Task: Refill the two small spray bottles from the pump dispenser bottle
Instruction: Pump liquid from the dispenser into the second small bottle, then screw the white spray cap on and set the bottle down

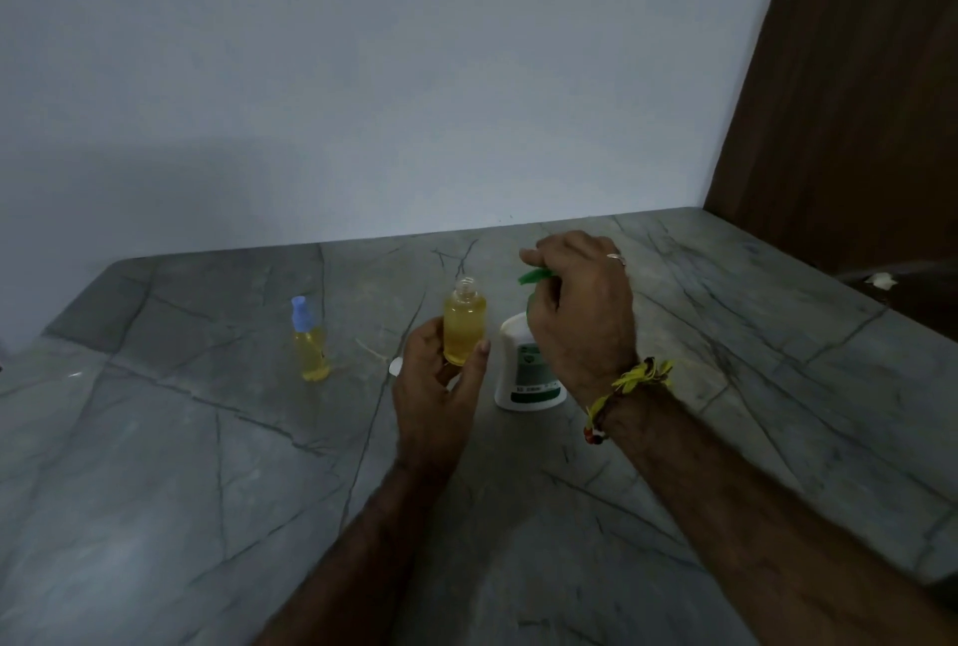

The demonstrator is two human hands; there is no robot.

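Note:
My left hand (435, 386) holds a small clear spray bottle (464, 324) of yellow liquid upright above the counter; its neck is uncapped. Just right of it stands the white pump dispenser bottle (523, 370) with a green label. My right hand (580, 313) is over its green pump head (536, 275), fingers curled on it, hiding most of the pump. A second small bottle (311, 345) with yellow liquid and a blue spray cap stands on the counter to the left, apart from both hands.
A small white object (396, 366) peeks out on the counter behind my left hand. The grey marble counter (207, 464) meets a pale wall at the back and a brown wooden panel (850, 101) at the right. Some white scrap (881, 280) lies at the far right.

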